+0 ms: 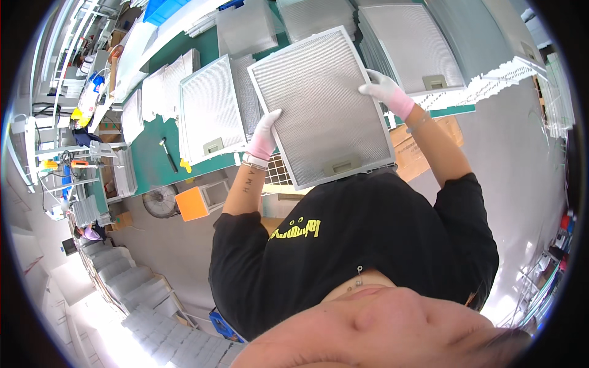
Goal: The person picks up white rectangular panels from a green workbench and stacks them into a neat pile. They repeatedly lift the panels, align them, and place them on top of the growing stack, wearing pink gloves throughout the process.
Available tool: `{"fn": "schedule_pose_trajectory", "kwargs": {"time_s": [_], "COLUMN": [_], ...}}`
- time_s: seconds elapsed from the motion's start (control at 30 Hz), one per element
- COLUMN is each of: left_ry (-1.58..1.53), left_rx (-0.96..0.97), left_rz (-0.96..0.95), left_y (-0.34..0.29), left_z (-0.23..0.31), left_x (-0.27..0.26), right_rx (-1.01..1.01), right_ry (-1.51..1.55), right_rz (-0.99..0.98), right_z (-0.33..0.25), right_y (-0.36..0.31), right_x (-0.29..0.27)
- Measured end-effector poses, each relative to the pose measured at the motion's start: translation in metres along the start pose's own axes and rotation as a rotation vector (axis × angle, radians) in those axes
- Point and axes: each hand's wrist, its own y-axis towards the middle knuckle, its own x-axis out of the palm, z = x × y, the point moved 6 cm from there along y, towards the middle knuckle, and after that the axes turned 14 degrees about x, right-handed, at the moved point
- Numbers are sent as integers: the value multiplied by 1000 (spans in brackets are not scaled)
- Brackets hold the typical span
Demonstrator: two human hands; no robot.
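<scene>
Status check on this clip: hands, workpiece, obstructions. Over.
Gloved left hand and right hand gripping opposite side edges. Framed mesh panel held between them. No obstruction seen between hands; hammer lies apart on green table.

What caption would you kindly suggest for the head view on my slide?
Gloved left hand and right hand grip opposite sides of a mesh panel beside a green table bearing more panels.
</scene>
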Motion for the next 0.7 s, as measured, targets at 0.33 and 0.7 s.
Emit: {"fn": "schedule_pose_trajectory", "kwargs": {"time_s": [0.33,0.7], "left_ry": [-274,-331], "left_rx": [-205,-52], "left_rz": [-18,141], "left_y": [-30,-49], "left_z": [-54,-59], "left_x": [0,12], "right_rx": [60,188], "right_ry": [188,1224], "right_rz": [-121,-344], "right_z": [49,144], "right_y": [-36,-153], "right_x": [9,20]}}
